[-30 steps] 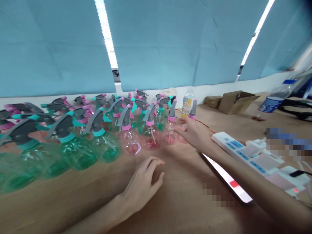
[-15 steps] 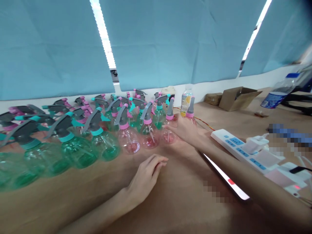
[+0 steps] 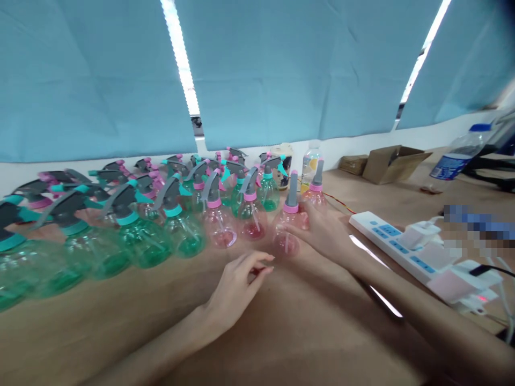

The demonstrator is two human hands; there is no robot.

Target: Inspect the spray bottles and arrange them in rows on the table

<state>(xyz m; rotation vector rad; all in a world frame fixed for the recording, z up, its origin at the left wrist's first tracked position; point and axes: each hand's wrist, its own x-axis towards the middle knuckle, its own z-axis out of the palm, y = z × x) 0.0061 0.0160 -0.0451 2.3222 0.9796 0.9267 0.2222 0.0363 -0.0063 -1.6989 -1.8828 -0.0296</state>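
My right hand (image 3: 322, 228) is wrapped round the body of a clear pink spray bottle (image 3: 286, 244) with a pink collar and grey trigger head. Just left of that bottle, my left hand (image 3: 239, 281) hovers low over the table with a gap between thumb and fingers, holding nothing. Two more pink spray bottles, one nearer (image 3: 251, 222) and one further left (image 3: 220, 228), stand beside the held one. Green spray bottles (image 3: 185, 233) with turquoise collars continue the row to the left. Behind my right hand, another pink spray bottle (image 3: 316, 195) is partly hidden.
A white power strip (image 3: 390, 244) with plugged-in chargers lies right of my right forearm. A phone-like device with a lit screen (image 3: 384, 300) is partly under that forearm. Further back are an open cardboard box (image 3: 392, 163), a blue-capped water bottle (image 3: 458, 155) and a lemon-label bottle (image 3: 309, 163).
My right hand has drawn the pink spray bottle nearer, away from the others in the row. My left hand's thumb and fingers have parted slightly. The view has shifted a little.
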